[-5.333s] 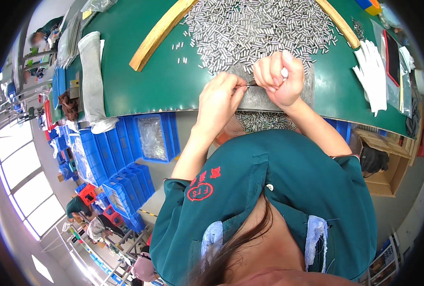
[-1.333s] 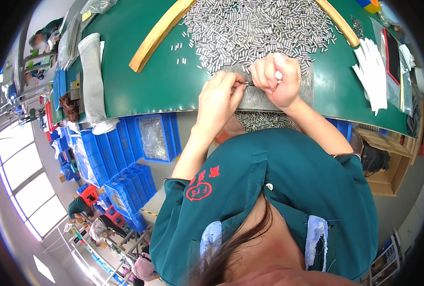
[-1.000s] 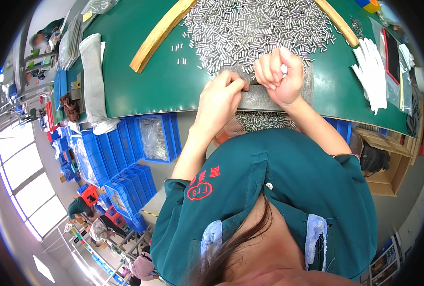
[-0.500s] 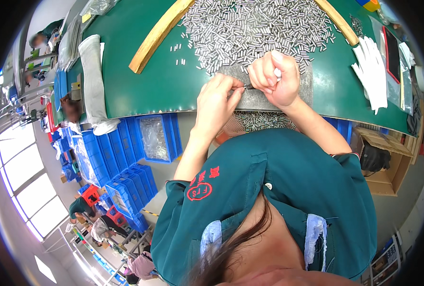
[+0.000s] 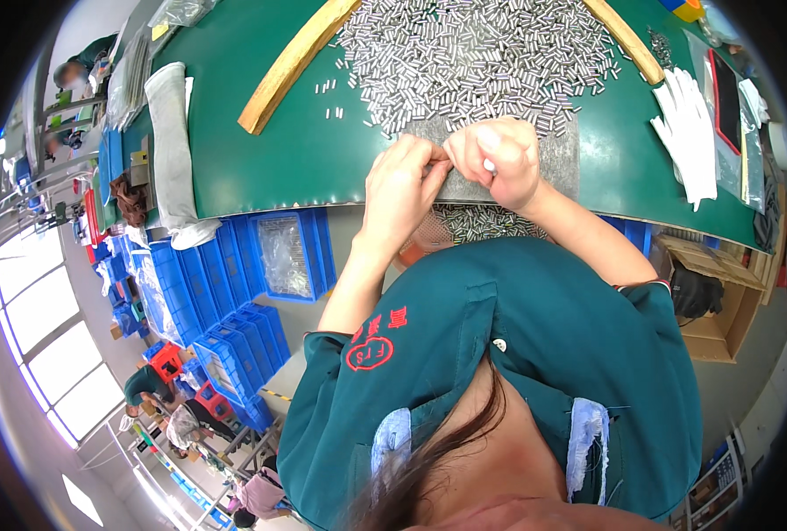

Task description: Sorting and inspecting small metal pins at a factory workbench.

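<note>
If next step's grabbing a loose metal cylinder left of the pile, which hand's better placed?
Likely the left hand: it's nearer those loose cylinders, though whether it holds anything is unclear. The right hand is farther across, closed around a white object.

From my remote seat I see red embroidery on the dark green shirt (image 5: 579,310), left of its white button (image 5: 499,345): 1 rounded emblem (image 5: 370,354) enclosing 3 Latin letters, and — above the emblem, up and left of the button — red characters (image 5: 398,317), some partly lost in a fold.
</note>
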{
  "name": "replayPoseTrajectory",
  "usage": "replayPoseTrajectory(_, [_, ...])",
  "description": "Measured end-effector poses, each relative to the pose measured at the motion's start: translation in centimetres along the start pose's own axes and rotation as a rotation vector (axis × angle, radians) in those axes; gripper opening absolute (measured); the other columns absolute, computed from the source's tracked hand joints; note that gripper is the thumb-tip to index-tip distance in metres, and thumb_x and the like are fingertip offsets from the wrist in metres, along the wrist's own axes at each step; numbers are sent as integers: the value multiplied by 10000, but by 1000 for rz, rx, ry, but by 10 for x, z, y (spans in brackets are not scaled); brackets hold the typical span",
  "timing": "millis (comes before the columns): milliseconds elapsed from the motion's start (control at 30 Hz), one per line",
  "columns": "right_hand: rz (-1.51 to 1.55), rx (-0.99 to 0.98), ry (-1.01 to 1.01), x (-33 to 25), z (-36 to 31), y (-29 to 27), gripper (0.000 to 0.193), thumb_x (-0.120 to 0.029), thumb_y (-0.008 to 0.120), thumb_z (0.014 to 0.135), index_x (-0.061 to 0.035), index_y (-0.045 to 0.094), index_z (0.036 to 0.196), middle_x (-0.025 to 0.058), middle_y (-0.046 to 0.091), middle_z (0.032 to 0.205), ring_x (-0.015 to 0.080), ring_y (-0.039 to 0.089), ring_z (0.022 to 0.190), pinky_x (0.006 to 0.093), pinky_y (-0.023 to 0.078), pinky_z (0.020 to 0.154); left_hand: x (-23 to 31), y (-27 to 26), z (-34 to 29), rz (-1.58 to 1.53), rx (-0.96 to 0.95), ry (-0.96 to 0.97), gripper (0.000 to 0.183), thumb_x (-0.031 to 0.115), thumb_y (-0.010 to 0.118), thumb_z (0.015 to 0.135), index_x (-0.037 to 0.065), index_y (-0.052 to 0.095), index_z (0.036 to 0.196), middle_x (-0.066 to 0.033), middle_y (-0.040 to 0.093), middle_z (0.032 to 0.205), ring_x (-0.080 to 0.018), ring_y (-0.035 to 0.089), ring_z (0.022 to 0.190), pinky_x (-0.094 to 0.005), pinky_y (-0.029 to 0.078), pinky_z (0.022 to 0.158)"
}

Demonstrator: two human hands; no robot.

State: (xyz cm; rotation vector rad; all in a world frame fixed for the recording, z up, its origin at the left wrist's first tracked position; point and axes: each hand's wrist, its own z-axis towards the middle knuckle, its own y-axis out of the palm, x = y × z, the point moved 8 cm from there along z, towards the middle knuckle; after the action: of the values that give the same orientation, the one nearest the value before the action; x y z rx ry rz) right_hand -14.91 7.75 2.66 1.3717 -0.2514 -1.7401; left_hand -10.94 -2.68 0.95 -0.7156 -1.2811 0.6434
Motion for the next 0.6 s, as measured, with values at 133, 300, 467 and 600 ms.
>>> replayPoseTrajectory(133, [117, 86, 41, 2, 5, -14, 427, -184, 371, 901, -54, 353, 495, 22, 344, 428, 97, 277, 381, 253, 233, 383, -3, 1, 0, -47, 2, -23, 98, 101, 666, 715, 88, 590, 774, -33, 528, 697, -202, 535, 647, -323, 422, 640])
replayPoseTrajectory(300, [259, 161, 28, 5, 5, -22, 443, -205, 331, 916, -60, 343, 497, 18, 324, 418, 89, 250, 358, 239, 217, 352, 0, 0, 1, -27, 19, 41, 111, 40, 675, 708, 36, 599, 790, -51, 536, 698, -150, 523, 578, -266, 435, 560])
replayPoseTrajectory(467, [263, 133, 41, 7, 4, -21, 438, -196, 336, 913, -62, 344, 497, 15, 330, 426, 89, 256, 366, 240, 227, 360, 1, 1, 1, -9, 7, 43, 107, 41, 674, 709, 40, 601, 788, -51, 537, 701, -148, 530, 585, -267, 437, 559])
replayPoseTrajectory(600, [-38, 43, 15, 2, 4, -7, 467, -254, 328, 911, -84, 345, 476, 11, 334, 415, 102, 255, 361, 254, 231, 381, -2, 1, 0, -38, 1, 9, 94, 81, 659, 719, 68, 594, 785, -47, 536, 711, -194, 545, 654, -308, 438, 610])
